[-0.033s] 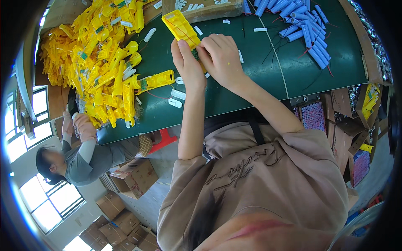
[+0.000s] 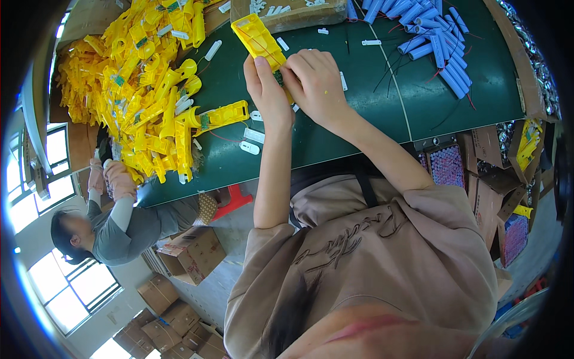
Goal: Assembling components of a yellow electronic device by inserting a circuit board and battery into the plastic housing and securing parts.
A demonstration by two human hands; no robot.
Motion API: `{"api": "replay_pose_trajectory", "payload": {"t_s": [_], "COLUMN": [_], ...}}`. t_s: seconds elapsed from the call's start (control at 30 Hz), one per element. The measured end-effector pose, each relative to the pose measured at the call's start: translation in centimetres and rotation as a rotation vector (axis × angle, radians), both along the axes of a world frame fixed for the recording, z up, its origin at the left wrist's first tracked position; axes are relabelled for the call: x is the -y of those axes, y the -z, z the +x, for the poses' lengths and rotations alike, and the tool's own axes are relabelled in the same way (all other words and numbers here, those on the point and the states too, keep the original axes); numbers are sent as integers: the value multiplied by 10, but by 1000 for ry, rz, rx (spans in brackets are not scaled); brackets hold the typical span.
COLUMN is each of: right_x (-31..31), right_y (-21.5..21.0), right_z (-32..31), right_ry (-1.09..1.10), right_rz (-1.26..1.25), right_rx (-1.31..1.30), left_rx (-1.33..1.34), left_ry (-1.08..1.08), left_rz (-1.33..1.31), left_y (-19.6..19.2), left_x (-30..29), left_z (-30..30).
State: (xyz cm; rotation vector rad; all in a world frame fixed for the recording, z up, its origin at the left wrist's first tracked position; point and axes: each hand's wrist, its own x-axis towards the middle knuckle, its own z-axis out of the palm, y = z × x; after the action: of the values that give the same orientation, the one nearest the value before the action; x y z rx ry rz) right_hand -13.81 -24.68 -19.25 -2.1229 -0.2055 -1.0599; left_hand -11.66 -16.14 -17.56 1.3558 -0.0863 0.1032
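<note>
Both hands hold a yellow plastic casing (image 2: pixel 257 37) above the green table. It is tilted, its hollow side facing up, with thin wires and a small green circuit board (image 2: pixel 278 77) at its lower end. My left hand (image 2: pixel 267 90) grips the casing's left edge, thumb on top. Fingers of my right hand (image 2: pixel 317 84) are bent and pinched at the board end, hiding what they press. Near my left hand lie another yellow casing (image 2: pixel 227 114) with a board and red wire, and small white plastic pieces (image 2: pixel 254 135).
Yellow casings (image 2: pixel 149 90) are heaped at the left. Blue cylindrical battery cells (image 2: pixel 439 45) with wires lie at the far right. A cardboard box (image 2: pixel 299 19) holding white parts stands at the back. At the left table edge, a gloved co-worker (image 2: pixel 128 230) is at work.
My hands and the casing look unmoved. The co-worker's gloved hands have shifted very slightly.
</note>
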Motion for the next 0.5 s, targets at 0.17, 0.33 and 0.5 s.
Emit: {"api": "replay_pose_trajectory", "payload": {"t_s": [0.17,0.33,0.5], "right_x": [0,3,6], "right_y": [2,4,3], "right_z": [2,5,8], "right_ry": [-4,-25,-25], "right_rz": [-23,-32,-71], "right_rx": [71,89,51], "left_rx": [52,15,-7], "left_ry": [29,79,98], "left_rz": [55,-30,22], "left_y": [1,-4,-4], "left_x": [-3,-3,-4], "left_z": [5,7,15]}}
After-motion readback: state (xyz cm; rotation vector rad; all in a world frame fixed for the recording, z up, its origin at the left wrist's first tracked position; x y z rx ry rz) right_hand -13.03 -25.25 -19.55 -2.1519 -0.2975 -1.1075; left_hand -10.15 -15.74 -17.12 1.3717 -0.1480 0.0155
